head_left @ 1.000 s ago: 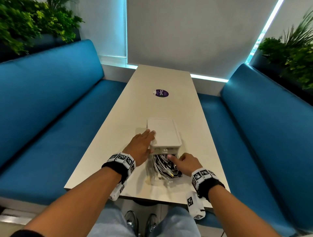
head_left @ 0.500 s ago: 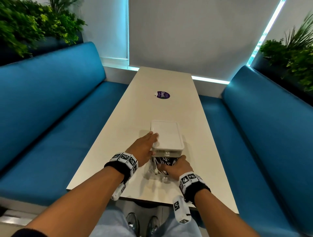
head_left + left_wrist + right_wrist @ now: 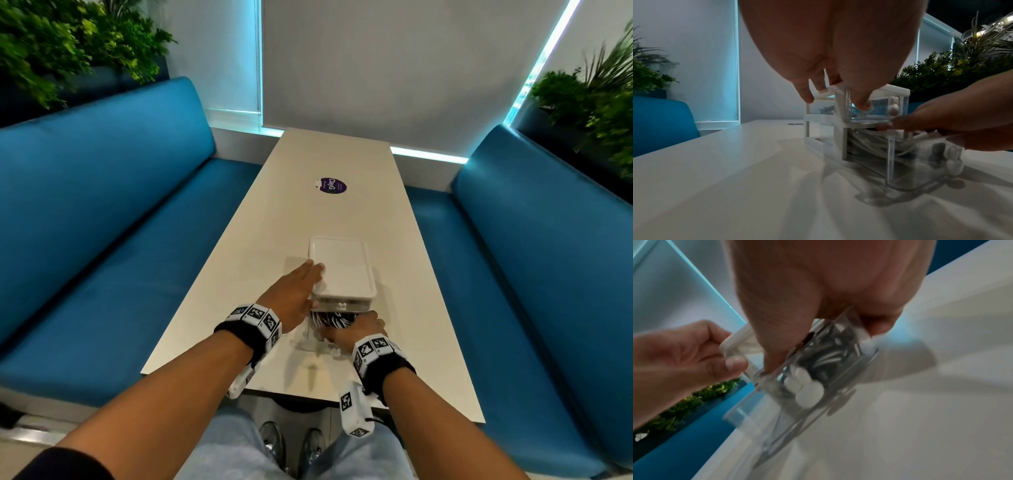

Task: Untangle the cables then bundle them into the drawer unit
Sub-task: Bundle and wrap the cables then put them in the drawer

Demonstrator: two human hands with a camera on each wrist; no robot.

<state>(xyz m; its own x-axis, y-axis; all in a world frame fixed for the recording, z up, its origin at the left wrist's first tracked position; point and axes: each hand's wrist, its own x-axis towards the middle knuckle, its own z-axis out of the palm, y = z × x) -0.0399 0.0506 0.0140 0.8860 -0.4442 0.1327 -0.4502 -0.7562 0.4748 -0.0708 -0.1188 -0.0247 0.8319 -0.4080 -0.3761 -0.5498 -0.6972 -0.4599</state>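
Cables (image 3: 331,321) in drawer, under right hand (image 3: 356,329).

Office or café lounge booth: blue benches (image 3: 102,212), long table (image 3: 342,164), planters (image 3: 68,44), LED-lit walls.

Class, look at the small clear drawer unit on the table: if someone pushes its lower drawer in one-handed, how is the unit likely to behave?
The drawer unit looks like light plastic, so it would probably slide on the smooth table; the left hand steadies it. The cables look floppy and may catch the lower drawer under the right hand.
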